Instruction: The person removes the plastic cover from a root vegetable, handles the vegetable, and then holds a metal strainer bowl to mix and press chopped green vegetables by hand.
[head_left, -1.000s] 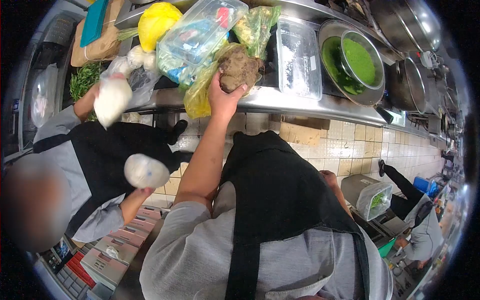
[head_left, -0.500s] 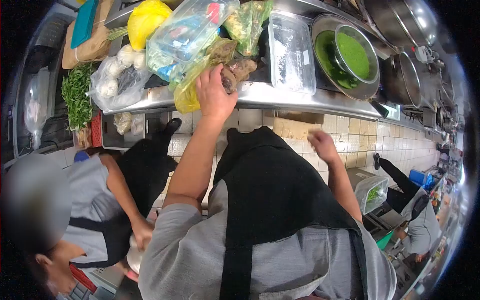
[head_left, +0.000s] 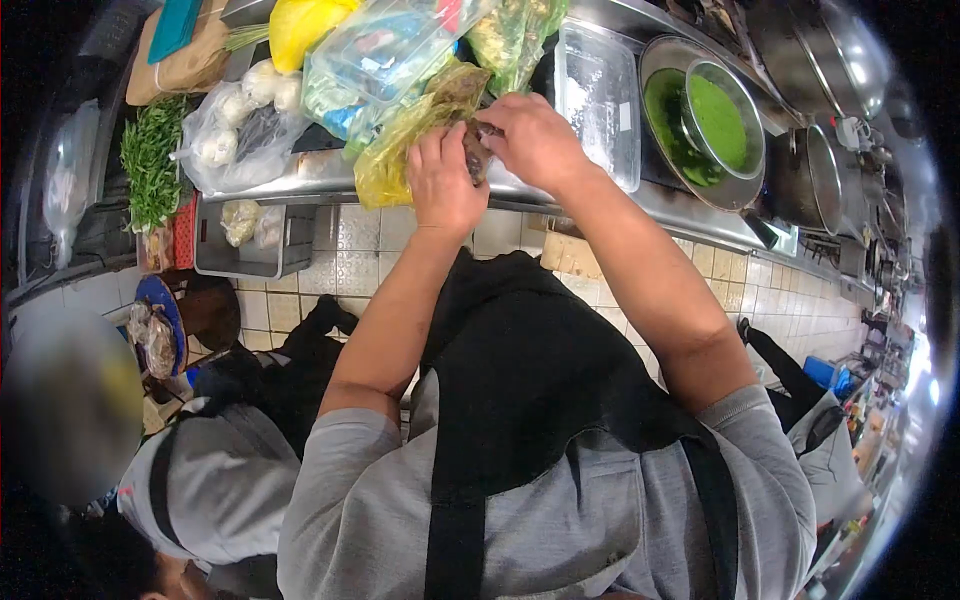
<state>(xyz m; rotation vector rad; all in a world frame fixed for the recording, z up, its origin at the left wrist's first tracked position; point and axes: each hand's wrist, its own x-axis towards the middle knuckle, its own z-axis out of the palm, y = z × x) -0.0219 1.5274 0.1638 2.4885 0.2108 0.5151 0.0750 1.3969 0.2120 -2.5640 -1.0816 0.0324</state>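
Our left hand (head_left: 445, 187) is curled around the near side of a brown lump (head_left: 476, 160). Our right hand (head_left: 540, 147) comes in at 2 o'clock with bent fingers against the lump's upper side; whether they pinch or only press, we cannot tell, as the tips are partly hidden. Taking the lump as the clock's centre, the yellow bag (head_left: 384, 180) spreads from 8 o'clock up toward 12, just beside our left fingers. The tub (head_left: 628, 150) sits at 2 o'clock, near our right wrist, and the pan (head_left: 737, 190) at 3.

To handle the lump well, we should let the left hand steady it and the right do the finer work, since its uneven surface could roll or twist. We would do best to stay over the counter (head_left: 330, 185), clear of its near edge at 6 o'clock, with loose plastic out from under our fingers and our right forearm off the tub's rim.
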